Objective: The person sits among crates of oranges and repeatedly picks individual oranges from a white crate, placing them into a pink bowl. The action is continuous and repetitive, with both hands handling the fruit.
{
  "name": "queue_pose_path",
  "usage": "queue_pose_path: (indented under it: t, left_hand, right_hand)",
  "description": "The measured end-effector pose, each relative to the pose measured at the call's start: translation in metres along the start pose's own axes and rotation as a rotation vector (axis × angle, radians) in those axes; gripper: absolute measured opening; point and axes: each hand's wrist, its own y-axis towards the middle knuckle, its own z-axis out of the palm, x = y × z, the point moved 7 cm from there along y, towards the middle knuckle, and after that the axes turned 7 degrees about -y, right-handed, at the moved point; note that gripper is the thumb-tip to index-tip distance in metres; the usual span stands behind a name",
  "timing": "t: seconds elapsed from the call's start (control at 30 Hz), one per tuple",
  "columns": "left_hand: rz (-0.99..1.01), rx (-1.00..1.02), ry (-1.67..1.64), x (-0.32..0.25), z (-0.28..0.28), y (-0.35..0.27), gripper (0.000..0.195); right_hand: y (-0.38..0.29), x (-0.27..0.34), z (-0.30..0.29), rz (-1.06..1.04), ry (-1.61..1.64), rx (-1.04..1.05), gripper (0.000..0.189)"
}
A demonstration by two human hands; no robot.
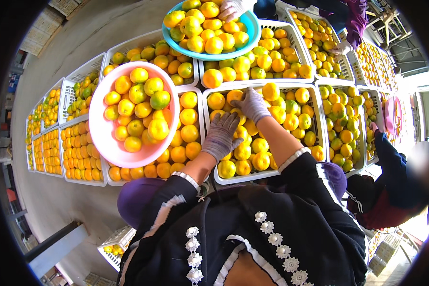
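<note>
White plastic crate (271, 85) with loosely heaped yellow-orange citrus fruit (261, 161) lies before me. My left hand (221, 136), in a grey knit glove, rests on fruit at the crate's left side, fingers apart. Just above and to the right, my right hand (252, 104), gloved alike, is over fruit near the far rim; its fingertips touch an orange fruit, and whether it grips one is hidden. A pink plastic basin (102, 143) of citrus stands to the left on a crate holding neat rows. Some fruit in it is partly green.
A turquoise basin (252, 34) of fruit stands beyond, with a co-worker's gloved hand (232, 9) on it. Another gloved hand (341, 48) reaches into a far crate. A person (397, 178) works at the right. More fruit-filled crates (82, 153) extend both ways; a metal beam (57, 246) is lower left.
</note>
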Motion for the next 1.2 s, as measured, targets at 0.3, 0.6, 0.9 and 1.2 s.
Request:
queue_pose_path:
  t: [0.3,0.6,0.9,1.2]
  left_hand:
    - [0.038,-0.019,-0.041,-0.005,-0.001,0.002,0.075]
    - [0.002,0.069,0.026,-0.040,0.025,0.001,0.068]
    - [-0.038,0.175,0.170,-0.040,0.039,-0.004,0.084]
    - [-0.110,0.257,0.103,-0.031,0.046,-0.001,0.067]
  right_hand:
    - [0.032,0.033,0.040,-0.254,-0.596,0.234,0.026]
    - [-0.086,-0.041,-0.080,-0.359,-0.650,0.032,0.042]
    - [-0.109,-0.071,-0.084,-0.403,-0.489,-0.172,0.045]
    - [-0.112,-0.118,-0.013,-0.137,0.214,0.020,0.049]
